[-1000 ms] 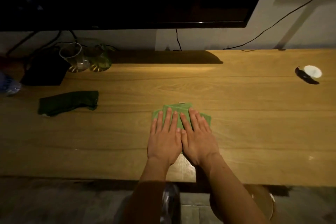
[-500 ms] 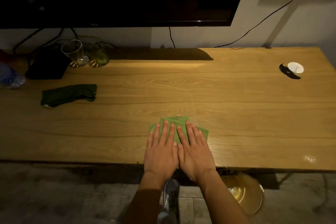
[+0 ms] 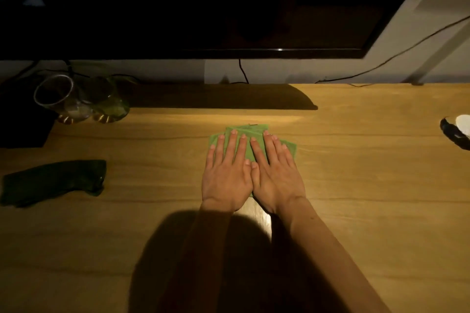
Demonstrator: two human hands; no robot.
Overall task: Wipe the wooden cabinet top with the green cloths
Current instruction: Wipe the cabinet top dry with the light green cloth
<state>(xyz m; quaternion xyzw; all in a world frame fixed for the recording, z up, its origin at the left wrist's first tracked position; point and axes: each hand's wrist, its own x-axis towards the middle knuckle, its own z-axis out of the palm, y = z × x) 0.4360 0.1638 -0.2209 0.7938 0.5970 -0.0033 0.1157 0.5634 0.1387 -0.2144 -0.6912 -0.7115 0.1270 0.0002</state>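
A light green folded cloth (image 3: 250,131) lies flat on the wooden cabinet top (image 3: 356,185), near its middle. My left hand (image 3: 226,173) and my right hand (image 3: 276,173) press on it side by side, fingers straight and pointing toward the wall, thumbs touching. Most of the cloth is hidden under my palms; only its far edge and corners show. A second, dark green cloth (image 3: 53,181) lies crumpled at the left, apart from both hands.
A dark TV screen (image 3: 203,7) hangs over the back of the top. Two glass cups (image 3: 76,99) and a black box (image 3: 20,124) stand at the back left. A small white and black object (image 3: 457,129) sits at the right edge. Cables run along the wall.
Both hands have slid the light green cloth away from the front edge toward the wall, and my head has come closer over the top.
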